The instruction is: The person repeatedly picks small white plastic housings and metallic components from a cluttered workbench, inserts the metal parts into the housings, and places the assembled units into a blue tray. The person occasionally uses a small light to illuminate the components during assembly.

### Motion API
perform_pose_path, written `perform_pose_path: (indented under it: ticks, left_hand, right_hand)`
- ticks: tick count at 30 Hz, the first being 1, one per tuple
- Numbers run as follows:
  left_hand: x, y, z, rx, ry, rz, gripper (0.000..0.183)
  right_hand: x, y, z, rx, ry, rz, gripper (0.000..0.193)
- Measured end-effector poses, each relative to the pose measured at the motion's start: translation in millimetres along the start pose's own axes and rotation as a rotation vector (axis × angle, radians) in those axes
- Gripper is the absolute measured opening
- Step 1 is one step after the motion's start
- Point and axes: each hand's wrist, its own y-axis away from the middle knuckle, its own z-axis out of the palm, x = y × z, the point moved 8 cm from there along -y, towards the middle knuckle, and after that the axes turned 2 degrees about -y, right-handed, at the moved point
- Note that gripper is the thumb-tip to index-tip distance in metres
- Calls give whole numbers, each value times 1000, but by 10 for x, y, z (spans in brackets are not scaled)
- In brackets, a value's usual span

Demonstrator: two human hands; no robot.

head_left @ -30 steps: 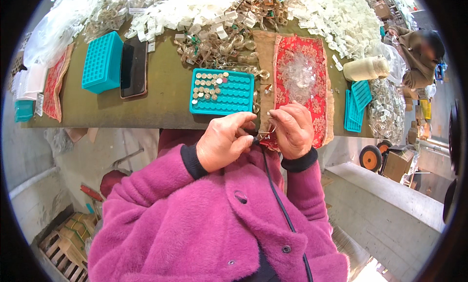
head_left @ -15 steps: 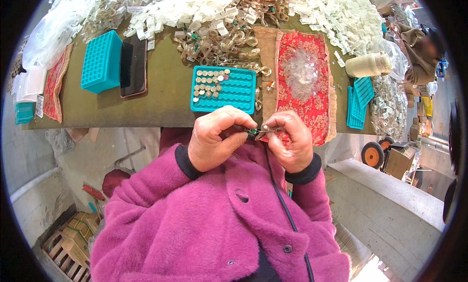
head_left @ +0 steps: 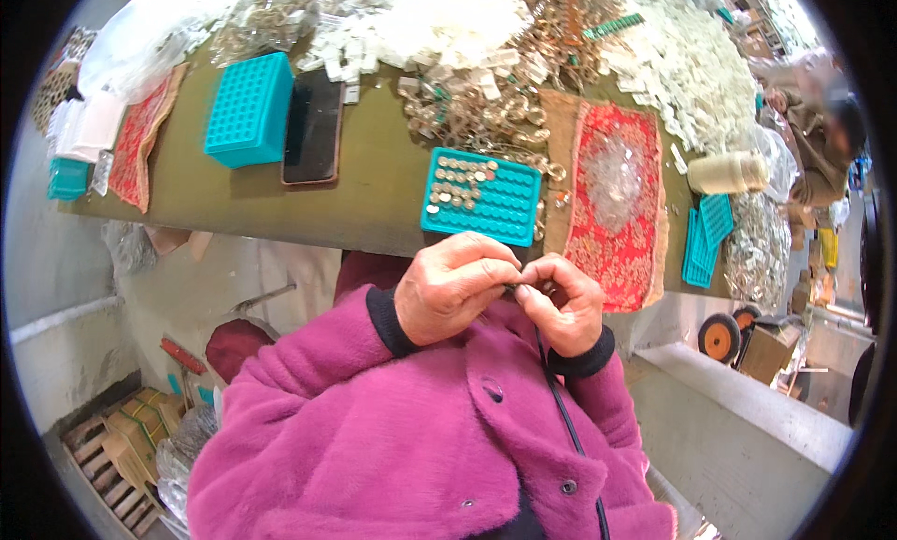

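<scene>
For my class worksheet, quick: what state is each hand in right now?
Left hand: closed, pinching a small dark piece.
Right hand: closed; what it holds cannot be told.

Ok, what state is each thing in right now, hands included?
Left hand: fingers pinched at a small dark piece, mostly hidden.
Right hand: fingers bent, tips close to the left's; hold unclear.
Teal tray: partly filled with round pieces, mainly at its left.
Tall teal block: holed face up.
Phone: flat, screen dark.
Red cloth: spread flat, clear plastic on it.
Cream cylinder: lying on its side.
</scene>
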Motion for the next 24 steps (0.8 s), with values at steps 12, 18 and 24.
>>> perform_pose_path:
  ticks: [12, 18, 24]
  left_hand:
    - [44, 155, -247, 19, 50, -69, 21]
    - [-138, 198, -286, 39, 102, -204, 27]
    - [-233, 203, -299, 50, 201, -264, 30]
  right_hand:
    - [-219, -86, 135, -64, 173, -81, 11]
    - [-282, -108, 219, -23, 80, -102, 16]
    - [-291, -173, 336, -77, 29, -118, 16]
